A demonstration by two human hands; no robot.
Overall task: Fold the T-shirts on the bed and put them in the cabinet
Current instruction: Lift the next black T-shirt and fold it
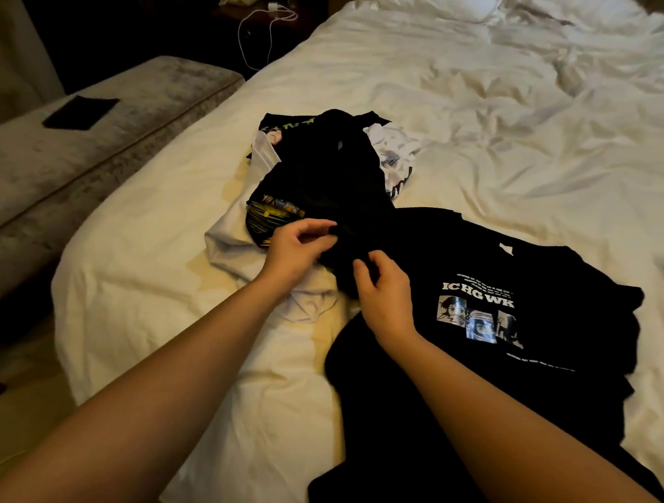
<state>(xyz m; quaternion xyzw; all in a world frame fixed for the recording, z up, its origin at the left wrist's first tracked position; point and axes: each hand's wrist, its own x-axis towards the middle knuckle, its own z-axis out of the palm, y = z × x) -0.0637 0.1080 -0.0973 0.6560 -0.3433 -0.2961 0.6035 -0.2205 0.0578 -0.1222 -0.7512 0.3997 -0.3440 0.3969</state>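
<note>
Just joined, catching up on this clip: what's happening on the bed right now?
A person is sorting T-shirts on the white-sheeted bed. The left hand and right hand both pinch black fabric at the near edge of the heap of crumpled black and white T-shirts. A black T-shirt with white lettering and picture panels lies spread flat to the right, not yet folded. No cabinet is in view.

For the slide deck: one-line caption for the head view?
Left hand and right hand pinch crumpled black T-shirt on white-sheeted bed.
</note>
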